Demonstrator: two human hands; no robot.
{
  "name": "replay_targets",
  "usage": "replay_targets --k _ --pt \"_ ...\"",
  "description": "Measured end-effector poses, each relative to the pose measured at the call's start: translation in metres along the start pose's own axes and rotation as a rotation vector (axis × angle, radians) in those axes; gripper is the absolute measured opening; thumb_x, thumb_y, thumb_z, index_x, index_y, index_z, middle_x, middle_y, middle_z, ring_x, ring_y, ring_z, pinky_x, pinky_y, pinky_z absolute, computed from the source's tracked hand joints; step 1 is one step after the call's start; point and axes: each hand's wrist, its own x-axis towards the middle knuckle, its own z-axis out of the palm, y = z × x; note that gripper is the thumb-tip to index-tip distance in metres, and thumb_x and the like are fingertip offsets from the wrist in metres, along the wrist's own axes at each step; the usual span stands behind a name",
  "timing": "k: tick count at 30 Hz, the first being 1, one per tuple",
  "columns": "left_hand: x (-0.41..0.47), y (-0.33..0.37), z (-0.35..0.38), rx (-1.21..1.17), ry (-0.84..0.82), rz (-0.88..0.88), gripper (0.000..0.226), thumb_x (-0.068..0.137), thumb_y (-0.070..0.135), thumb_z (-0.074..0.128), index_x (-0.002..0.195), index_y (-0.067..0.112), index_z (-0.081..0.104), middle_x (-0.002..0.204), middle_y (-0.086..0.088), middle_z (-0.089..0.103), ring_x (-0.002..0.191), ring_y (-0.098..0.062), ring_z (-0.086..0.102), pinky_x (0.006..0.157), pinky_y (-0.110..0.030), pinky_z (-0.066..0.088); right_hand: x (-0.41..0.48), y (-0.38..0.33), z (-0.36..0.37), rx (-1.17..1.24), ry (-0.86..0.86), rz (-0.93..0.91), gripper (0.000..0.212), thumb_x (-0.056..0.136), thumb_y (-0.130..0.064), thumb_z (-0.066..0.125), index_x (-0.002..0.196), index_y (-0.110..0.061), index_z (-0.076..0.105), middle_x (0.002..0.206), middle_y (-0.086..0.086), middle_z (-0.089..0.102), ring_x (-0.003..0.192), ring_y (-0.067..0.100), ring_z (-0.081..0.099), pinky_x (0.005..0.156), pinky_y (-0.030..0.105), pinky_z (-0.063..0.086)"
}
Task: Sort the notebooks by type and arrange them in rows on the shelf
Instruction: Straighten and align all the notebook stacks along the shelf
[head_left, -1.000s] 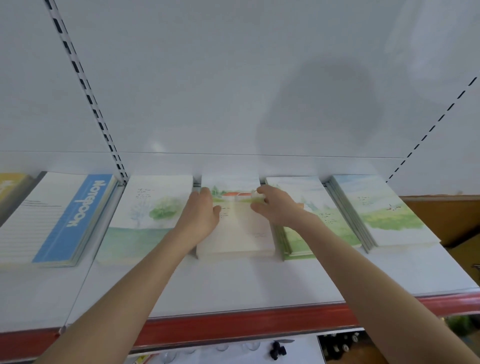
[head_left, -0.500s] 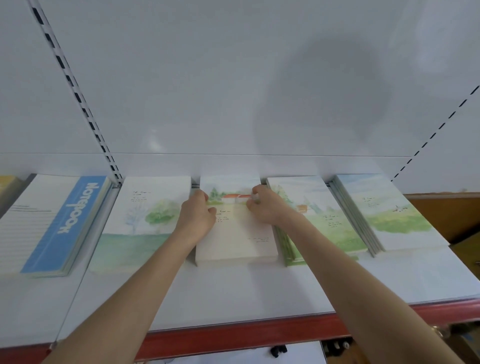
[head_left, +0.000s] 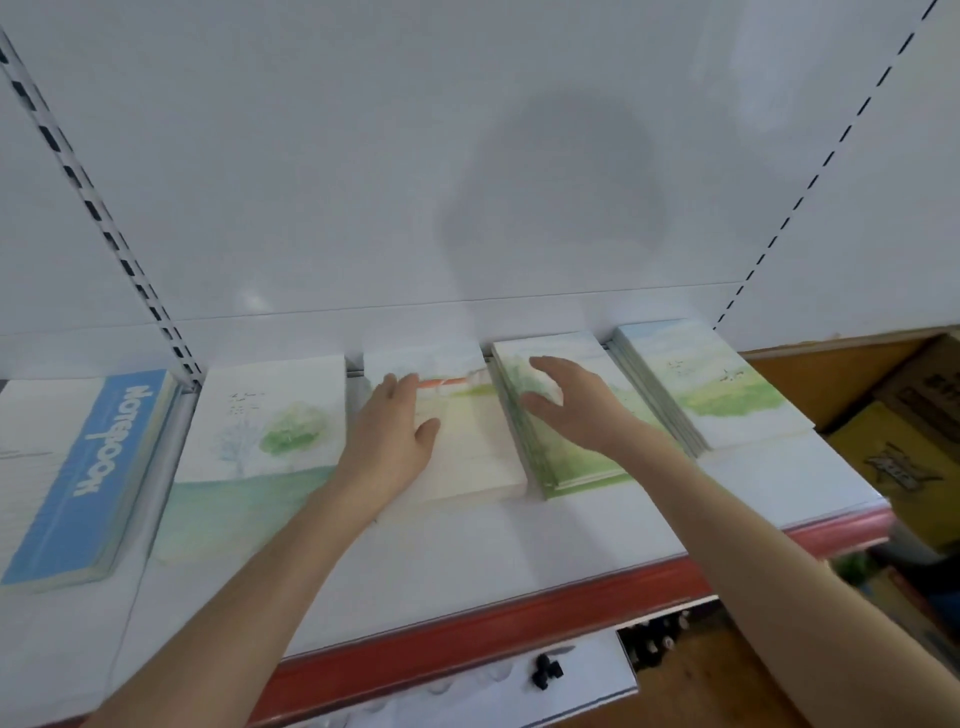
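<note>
Shelf board (head_left: 467, 545) lies open to its red lip (head_left: 467, 639) at 6 o'clock; my left hand (head_left: 395, 436) rests flat on the middle stack (head_left: 478, 447), right hand (head_left: 571, 405) splayed over the 3 o'clock stack (head_left: 566, 467).

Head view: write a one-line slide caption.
Left hand rests on the middle notebook stack while right hand reaches over the neighbouring stack.

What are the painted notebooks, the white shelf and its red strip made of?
Painted notebooks: paper with matte card covers; thin stacked page edges show, no glare. White shelf: probably painted metal, smooth with a soft sheen. Red strip: glossy plastic or metal, hard to tell; it catches light.
</note>
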Motion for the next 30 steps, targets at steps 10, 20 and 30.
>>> replay_targets --k 10,20,30 --pt "0.001 0.076 0.040 -0.151 -0.069 0.107 0.046 0.093 0.021 0.051 0.133 0.003 0.037 0.132 -0.014 0.046 0.121 -0.026 0.042 0.090 -0.025 0.030 -0.016 0.076 -0.041 0.034 0.090 0.222 0.058 0.092 -0.033 0.054 0.140 -0.007 0.035 0.140 0.011 0.043 0.127 0.026 0.041 0.099 0.029 0.033" --pt "0.026 0.124 0.087 -0.109 -0.045 -0.276 0.037 0.091 0.021 0.051 0.117 -0.003 0.041 0.119 -0.024 0.050 0.110 -0.036 0.049 0.082 -0.032 0.039 0.012 0.097 -0.040 0.057 -0.111 0.095 0.050 0.095 -0.026 0.047 0.138 -0.003 0.032 0.139 0.013 0.042 0.125 0.027 0.042 0.096 0.029 0.035" --pt "0.031 0.136 0.100 -0.107 0.011 -0.407 0.038 0.089 0.020 0.054 0.117 -0.002 0.043 0.120 -0.022 0.048 0.108 -0.035 0.050 0.087 -0.035 0.042 0.017 0.109 -0.031 0.148 -0.129 0.128 0.023 0.093 -0.022 0.048 0.108 -0.006 0.041 0.108 0.014 0.051 0.092 0.025 0.047 0.072 0.025 0.033"
